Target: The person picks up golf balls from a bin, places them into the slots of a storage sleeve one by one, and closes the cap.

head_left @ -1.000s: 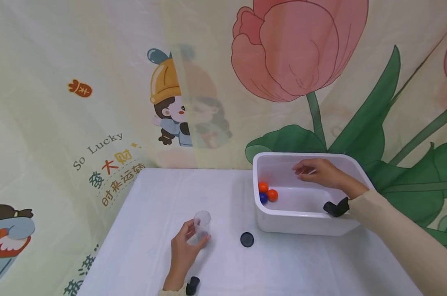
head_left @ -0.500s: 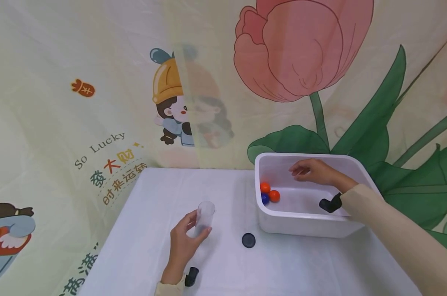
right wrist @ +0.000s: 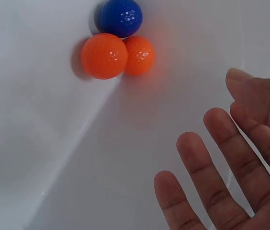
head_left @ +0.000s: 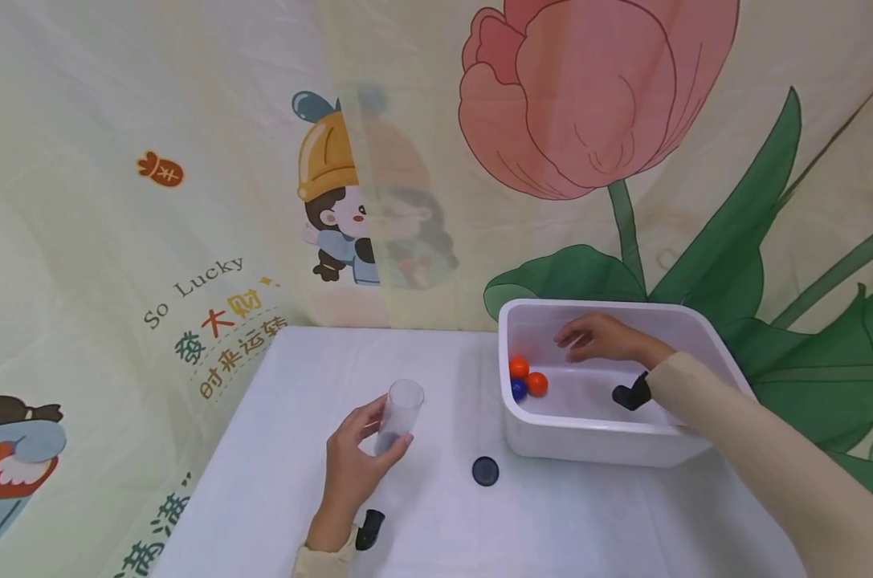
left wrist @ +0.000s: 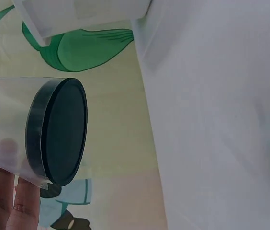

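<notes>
My left hand (head_left: 356, 461) grips a clear plastic tube (head_left: 404, 405), fingers on one side and thumb on the other. The tube's upper end is uncovered, and in the left wrist view a black cap (left wrist: 65, 132) closes its other end. Over the inside of a white plastic tub (head_left: 588, 437) hangs my right hand (head_left: 604, 337), fingers loosely bent and holding nothing. Two orange golf balls (right wrist: 104, 56) and a blue golf ball (right wrist: 120, 18) sit together at the tub's left end. In the right wrist view my fingertips are apart from them.
A loose black round cap (head_left: 485, 471) lies on the white-covered table (head_left: 436, 530), left of the tub. Behind the table hangs a printed curtain (head_left: 422, 160) with a large tulip; the tub stands close to it.
The left hand has raised the tube a little. Inside the tub, my right hand has shifted left toward the balls. The balls and loose cap keep their places.
</notes>
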The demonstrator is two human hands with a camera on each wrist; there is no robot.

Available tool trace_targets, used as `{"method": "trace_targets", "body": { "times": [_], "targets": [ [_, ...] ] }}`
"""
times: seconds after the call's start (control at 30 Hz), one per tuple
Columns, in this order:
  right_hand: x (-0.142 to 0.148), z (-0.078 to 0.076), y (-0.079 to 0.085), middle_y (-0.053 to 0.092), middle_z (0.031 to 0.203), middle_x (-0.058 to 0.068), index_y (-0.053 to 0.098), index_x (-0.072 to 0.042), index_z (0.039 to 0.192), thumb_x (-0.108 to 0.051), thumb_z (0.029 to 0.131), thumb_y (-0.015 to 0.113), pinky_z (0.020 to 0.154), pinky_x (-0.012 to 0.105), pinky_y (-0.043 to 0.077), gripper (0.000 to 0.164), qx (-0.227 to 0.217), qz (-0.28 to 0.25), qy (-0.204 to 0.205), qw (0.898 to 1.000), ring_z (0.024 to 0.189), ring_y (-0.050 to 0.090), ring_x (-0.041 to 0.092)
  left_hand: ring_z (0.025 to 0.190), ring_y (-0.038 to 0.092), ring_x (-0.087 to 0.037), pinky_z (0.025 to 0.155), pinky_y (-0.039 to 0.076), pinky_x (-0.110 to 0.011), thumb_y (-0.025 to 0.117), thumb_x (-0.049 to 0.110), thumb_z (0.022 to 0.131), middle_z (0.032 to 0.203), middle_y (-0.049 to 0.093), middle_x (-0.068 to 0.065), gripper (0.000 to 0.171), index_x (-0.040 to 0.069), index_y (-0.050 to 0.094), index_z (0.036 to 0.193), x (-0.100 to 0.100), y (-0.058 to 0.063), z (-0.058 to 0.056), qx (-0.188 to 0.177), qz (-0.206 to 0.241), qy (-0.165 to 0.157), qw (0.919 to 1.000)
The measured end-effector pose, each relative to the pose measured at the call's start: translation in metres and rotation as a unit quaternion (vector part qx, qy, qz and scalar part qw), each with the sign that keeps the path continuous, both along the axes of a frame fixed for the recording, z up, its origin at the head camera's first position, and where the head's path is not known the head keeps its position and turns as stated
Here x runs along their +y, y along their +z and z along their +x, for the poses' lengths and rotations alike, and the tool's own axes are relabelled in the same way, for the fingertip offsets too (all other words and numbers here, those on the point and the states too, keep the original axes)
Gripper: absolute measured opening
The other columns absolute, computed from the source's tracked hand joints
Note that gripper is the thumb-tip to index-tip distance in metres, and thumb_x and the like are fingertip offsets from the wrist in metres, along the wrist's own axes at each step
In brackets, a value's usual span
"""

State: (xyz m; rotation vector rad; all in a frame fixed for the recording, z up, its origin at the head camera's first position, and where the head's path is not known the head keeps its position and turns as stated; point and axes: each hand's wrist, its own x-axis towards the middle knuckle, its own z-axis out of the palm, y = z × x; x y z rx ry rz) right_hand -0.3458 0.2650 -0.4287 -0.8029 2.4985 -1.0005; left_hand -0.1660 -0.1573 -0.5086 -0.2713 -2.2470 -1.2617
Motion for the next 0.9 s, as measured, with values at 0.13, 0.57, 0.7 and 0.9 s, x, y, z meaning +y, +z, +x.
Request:
{"method": "trace_targets", "body": {
  "times": [0.13,0.57,0.7,0.9],
  "targets": [
    [-0.004,-0.009,-0.01,0.072,0.121,0.032,0.07,0.015,0.125,0.003,0.094,0.079,0.099,0.053,0.062,0.035,-0.017,-0.001,0.016,1.0,0.113,0.072,0.049,0.102,0.078,-0.032,0.084,0.067,-0.05,0.098,0.002,0.072,0.123,0.077,-0.015,0.064,0.0,0.07,0.13,-0.001,0.006,0.0,0.001,-0.001,0.002,1.0],
    [-0.016,-0.033,-0.049,0.076,0.111,0.024,0.073,0.013,0.117,0.003,0.089,0.083,0.096,0.05,0.064,0.032,-0.044,0.041,0.046,0.997,0.107,0.074,0.039,0.098,0.079,-0.027,0.082,0.068,-0.046,0.097,0.002,0.071,0.118,0.079,-0.01,0.057,0.0,0.072,0.123,0.0,0.016,-0.001,0.035,-0.02,0.001,0.9992],
    [-0.022,-0.037,-0.06,0.077,0.111,0.023,0.075,0.012,0.116,0.003,0.088,0.083,0.095,0.048,0.064,0.031,-0.047,0.055,0.044,0.996,0.104,0.074,0.036,0.097,0.079,-0.027,0.081,0.068,-0.046,0.097,0.002,0.071,0.119,0.079,-0.01,0.057,-0.001,0.072,0.123,0.002,0.016,-0.002,0.042,-0.017,-0.006,0.999],
    [-0.035,-0.039,-0.066,0.076,0.112,0.016,0.077,0.006,0.118,0.0,0.089,0.082,0.094,0.045,0.063,0.03,-0.087,0.098,-0.007,0.991,0.104,0.07,0.029,0.097,0.079,-0.026,0.081,0.068,-0.046,0.097,0.003,0.071,0.118,0.079,-0.01,0.057,-0.001,0.072,0.122,0.005,0.016,-0.004,0.044,-0.012,-0.01,0.9989]
  ]
}}
